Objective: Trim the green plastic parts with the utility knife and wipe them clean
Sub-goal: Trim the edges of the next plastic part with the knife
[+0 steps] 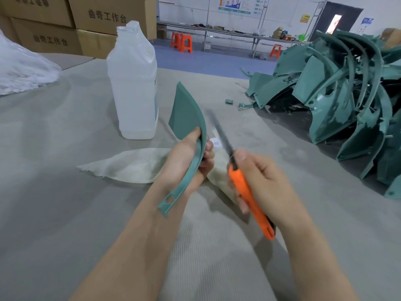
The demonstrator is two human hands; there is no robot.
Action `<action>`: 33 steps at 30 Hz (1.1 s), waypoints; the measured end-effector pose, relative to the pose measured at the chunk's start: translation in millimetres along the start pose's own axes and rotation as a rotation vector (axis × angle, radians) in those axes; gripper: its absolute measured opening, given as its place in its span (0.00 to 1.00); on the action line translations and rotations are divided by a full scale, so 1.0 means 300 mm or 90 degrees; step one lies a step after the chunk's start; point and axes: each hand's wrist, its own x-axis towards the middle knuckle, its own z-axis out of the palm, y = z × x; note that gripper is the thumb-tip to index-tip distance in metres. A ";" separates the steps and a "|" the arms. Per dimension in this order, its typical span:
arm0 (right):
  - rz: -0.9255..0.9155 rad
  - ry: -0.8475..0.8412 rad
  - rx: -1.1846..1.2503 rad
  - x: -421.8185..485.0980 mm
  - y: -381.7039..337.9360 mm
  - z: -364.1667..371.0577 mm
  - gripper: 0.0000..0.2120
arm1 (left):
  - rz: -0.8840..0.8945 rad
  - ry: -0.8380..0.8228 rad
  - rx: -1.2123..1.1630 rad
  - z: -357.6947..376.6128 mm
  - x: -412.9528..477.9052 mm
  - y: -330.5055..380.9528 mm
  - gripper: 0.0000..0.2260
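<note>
My left hand (186, 161) grips a curved green plastic part (186, 118) at its narrow middle, its broad pointed end up and its slotted tail down over my forearm. My right hand (262, 181) holds an orange utility knife (249, 192) with its long dark blade (219, 131) extended up and left, close to the part's right edge; the blade is blurred and I cannot tell whether it touches. A pale wiping cloth (130, 166) lies on the grey table cover beneath both hands.
A tall translucent plastic bottle (133, 83) stands just left of the part. A big heap of green plastic parts (338, 101) fills the right side, with small green scraps (229, 101) near it. Cardboard boxes (65, 25) and a clear plastic bag (21, 66) sit at the back left.
</note>
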 end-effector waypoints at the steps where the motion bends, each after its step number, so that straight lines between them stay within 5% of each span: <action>1: 0.014 0.047 0.001 0.001 0.000 -0.014 0.26 | 0.005 0.008 -0.005 -0.003 0.002 -0.004 0.15; 9: 0.010 0.094 -0.206 0.006 0.044 0.024 0.21 | 0.066 0.061 -0.009 -0.017 0.019 -0.017 0.14; 17: 0.027 0.045 -0.230 0.001 0.031 0.040 0.23 | -0.038 0.049 0.009 0.004 0.065 0.028 0.18; 33: -0.036 -0.230 -0.218 -0.032 0.011 0.080 0.24 | -0.005 -0.017 -0.117 -0.019 0.032 0.019 0.16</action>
